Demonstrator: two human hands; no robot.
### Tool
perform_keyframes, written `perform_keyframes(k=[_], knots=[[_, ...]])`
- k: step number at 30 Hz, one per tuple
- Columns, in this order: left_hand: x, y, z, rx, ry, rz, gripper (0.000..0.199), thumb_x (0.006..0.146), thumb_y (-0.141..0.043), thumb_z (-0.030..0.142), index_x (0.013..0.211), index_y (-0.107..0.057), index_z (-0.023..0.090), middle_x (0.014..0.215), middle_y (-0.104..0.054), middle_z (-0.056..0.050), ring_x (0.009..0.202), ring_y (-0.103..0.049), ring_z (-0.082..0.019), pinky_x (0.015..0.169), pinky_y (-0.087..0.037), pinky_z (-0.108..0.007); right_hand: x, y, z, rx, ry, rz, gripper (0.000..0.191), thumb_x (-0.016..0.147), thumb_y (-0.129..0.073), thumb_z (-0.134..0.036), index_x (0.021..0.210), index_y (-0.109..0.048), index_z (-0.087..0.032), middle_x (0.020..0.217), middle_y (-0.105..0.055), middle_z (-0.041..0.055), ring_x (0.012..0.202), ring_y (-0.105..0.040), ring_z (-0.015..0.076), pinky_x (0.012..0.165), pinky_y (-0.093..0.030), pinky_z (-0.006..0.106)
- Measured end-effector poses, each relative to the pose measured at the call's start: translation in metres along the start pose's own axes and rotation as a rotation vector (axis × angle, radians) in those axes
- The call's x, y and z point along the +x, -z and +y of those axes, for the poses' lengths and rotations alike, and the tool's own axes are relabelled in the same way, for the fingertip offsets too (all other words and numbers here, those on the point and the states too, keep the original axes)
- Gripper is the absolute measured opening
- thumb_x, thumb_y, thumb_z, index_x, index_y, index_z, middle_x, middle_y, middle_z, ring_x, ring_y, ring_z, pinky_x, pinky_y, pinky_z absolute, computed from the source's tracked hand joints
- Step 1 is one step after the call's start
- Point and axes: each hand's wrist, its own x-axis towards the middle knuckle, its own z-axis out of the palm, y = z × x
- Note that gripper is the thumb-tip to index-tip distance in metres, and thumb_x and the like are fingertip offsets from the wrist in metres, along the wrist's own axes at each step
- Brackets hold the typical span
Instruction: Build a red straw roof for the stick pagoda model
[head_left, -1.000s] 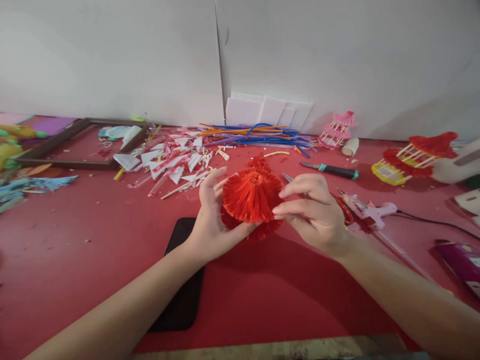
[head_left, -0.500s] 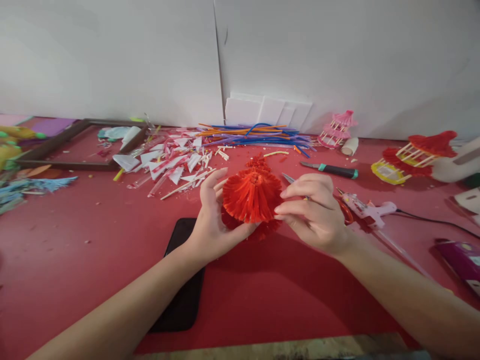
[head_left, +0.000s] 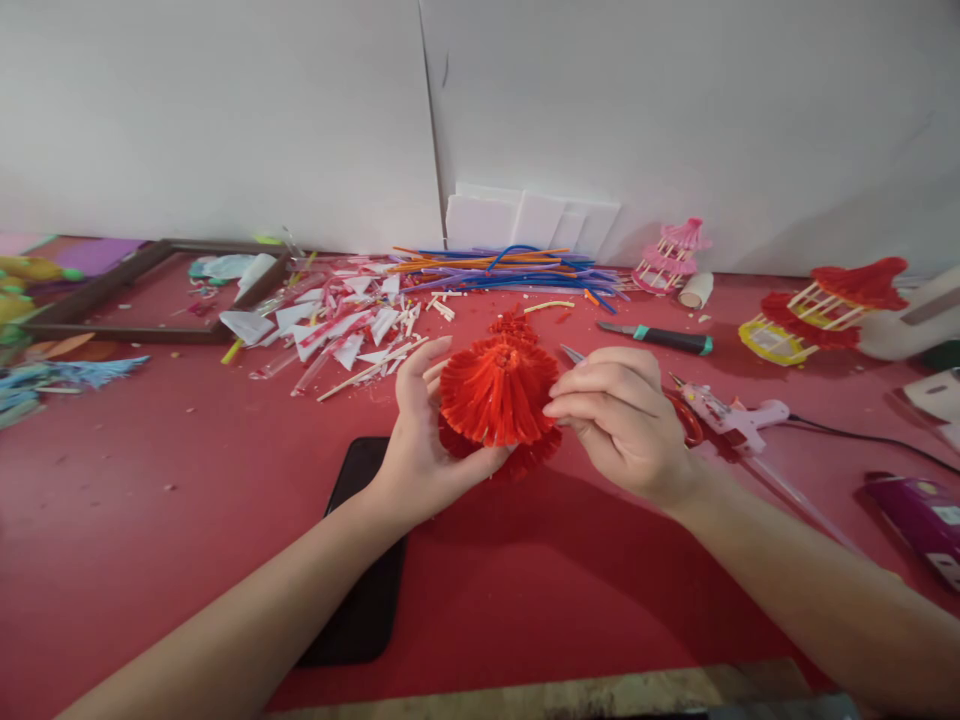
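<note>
A small pagoda model point(head_left: 498, 395) with fuzzy red pipe-cleaner roofs stands upright before me, seen from above; its lower tier is mostly hidden under the top roof. My left hand point(head_left: 427, 440) wraps round its left side, thumb across the front and fingers behind. At the right rim of the top roof, the fingertips of my right hand point(head_left: 615, 415) are pinched together on the edge. Scissors lie beneath that hand, partly covered, with the red handle point(head_left: 688, 420) showing. Red fuzzy scraps point(head_left: 514, 325) lie just behind the model.
A black phone point(head_left: 360, 580) lies under my left forearm. To the right are a cutter knife point(head_left: 664, 340), a corded glue gun point(head_left: 735, 415) and a red-and-yellow pagoda point(head_left: 825, 310). Pipe cleaners point(head_left: 510, 270), plastic scraps point(head_left: 337, 320) and a pink pagoda point(head_left: 673, 257) line the back.
The right hand's fingertips have drawn closer together at the roof's rim. The whole view has shifted slightly; the left hand keeps its hold on the model.
</note>
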Motion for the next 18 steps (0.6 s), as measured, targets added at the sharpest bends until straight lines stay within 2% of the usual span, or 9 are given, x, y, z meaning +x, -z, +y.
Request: perform_keyframes(k=[5, 13, 18], knots=[[-0.0002, 0.0002, -0.0011, -0.008, -0.004, 0.009, 0.091, 0.077, -0.085, 0.024, 0.147, -0.026, 0.029, 0.130, -0.056, -0.011, 0.121, -0.064, -0.027, 0.101, -0.057, -0.044, -0.0036, 0.0005, 0.0020, -0.035, 0.071, -0.002, 0.009, 0.094, -0.069, -0.023, 0.103, -0.071, -0.024, 0.098, -0.075, 0.0020, 0.095, -0.065, 0.0186, 0.089, -0.054, 0.037], [0.0017, 0.0004, -0.0012, 0.017, -0.027, 0.002, 0.090, 0.077, -0.084, 0.025, 0.147, -0.026, 0.029, 0.129, -0.054, -0.010, 0.121, -0.063, -0.027, 0.101, -0.057, -0.045, 0.0031, 0.0001, -0.0067, 0.005, 0.022, -0.009, 0.016, 0.093, -0.064, -0.012, 0.097, -0.071, -0.026, 0.093, -0.074, -0.0007, 0.095, -0.064, 0.0187, 0.087, -0.054, 0.037], [0.0003, 0.0005, -0.0015, 0.026, -0.014, 0.015, 0.092, 0.076, -0.085, 0.025, 0.147, -0.027, 0.029, 0.130, -0.053, -0.011, 0.122, -0.062, -0.027, 0.100, -0.057, -0.045, 0.0028, 0.0019, -0.0055, -0.004, 0.032, -0.009, 0.015, 0.098, -0.059, -0.016, 0.097, -0.070, -0.027, 0.094, -0.075, -0.0004, 0.095, -0.065, 0.0186, 0.087, -0.054, 0.038]])
